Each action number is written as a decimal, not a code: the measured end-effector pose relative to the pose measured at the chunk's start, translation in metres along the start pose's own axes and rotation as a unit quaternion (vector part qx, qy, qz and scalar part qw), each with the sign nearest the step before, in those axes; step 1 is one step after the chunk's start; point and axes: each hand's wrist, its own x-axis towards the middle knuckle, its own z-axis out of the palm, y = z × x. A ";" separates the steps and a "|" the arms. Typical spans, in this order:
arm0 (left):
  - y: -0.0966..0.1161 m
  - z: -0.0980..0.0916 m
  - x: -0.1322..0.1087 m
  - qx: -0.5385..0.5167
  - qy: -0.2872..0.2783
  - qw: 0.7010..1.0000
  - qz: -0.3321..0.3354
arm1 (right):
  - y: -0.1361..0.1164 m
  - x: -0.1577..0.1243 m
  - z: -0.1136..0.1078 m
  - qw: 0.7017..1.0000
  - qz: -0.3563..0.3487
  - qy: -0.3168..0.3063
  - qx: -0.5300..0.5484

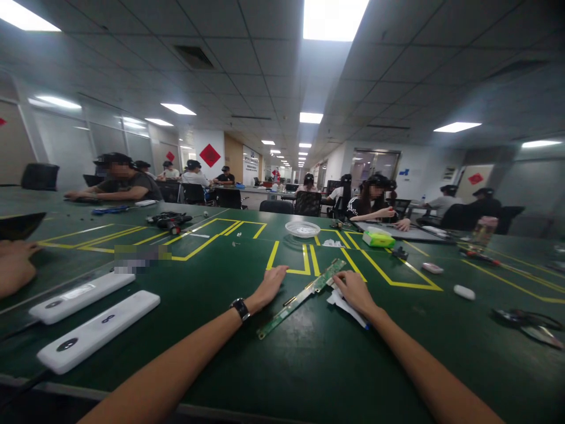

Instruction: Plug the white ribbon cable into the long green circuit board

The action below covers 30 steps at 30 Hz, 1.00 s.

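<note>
A long narrow green circuit board (pixel 304 295) lies slantwise on the green table (pixel 282 359) in front of me. My left hand (pixel 270 285) rests flat on the table just left of the board, fingers stretched out, a black watch on its wrist. My right hand (pixel 353 291) lies at the board's far right end, fingers curled down onto a white paper or cloth (pixel 343 306) beside the board. Whether those fingers grip the paper or only press on it is hard to see.
Two long white devices (pixel 97 330) lie at the left. A clear plastic dish (pixel 302 228), a green box (pixel 378 238), a black tool (pixel 170 221) and small white parts (pixel 464 292) sit farther back. Another person's hand (pixel 15 265) rests at the far left; several people sit beyond.
</note>
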 end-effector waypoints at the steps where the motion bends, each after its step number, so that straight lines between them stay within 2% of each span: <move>1: -0.001 0.000 0.001 0.006 0.003 1.000 0.009 | 0.008 0.001 -0.003 0.998 0.025 0.013 -0.056; 3: -0.001 0.001 0.002 0.005 0.005 1.000 0.026 | 0.017 0.000 -0.005 0.991 0.058 0.002 -0.124; 5: 0.001 0.003 0.001 -0.002 0.002 0.999 0.043 | 0.018 -0.002 -0.001 0.986 0.052 -0.019 -0.158; 11: 0.007 0.005 -0.002 0.010 0.012 0.997 0.075 | -0.004 -0.007 0.017 0.982 -0.054 -0.011 -0.178; 16: 0.007 0.004 0.000 0.033 0.021 0.994 0.105 | -0.011 -0.009 0.016 0.975 -0.197 -0.047 -0.097; 18: 0.006 0.005 0.000 0.044 0.021 0.992 0.118 | -0.011 -0.009 0.014 0.970 -0.226 -0.051 -0.075; 26: 0.005 0.013 -0.006 0.065 0.009 0.989 0.135 | -0.001 -0.002 0.017 0.985 -0.110 0.020 -0.134; 28: 0.005 0.014 -0.007 0.069 0.007 0.988 0.136 | 0.000 -0.002 0.017 0.985 -0.115 0.019 -0.125; 30: 0.005 0.014 -0.007 0.072 0.007 0.988 0.140 | 0.000 -0.003 0.016 0.983 -0.158 0.004 -0.095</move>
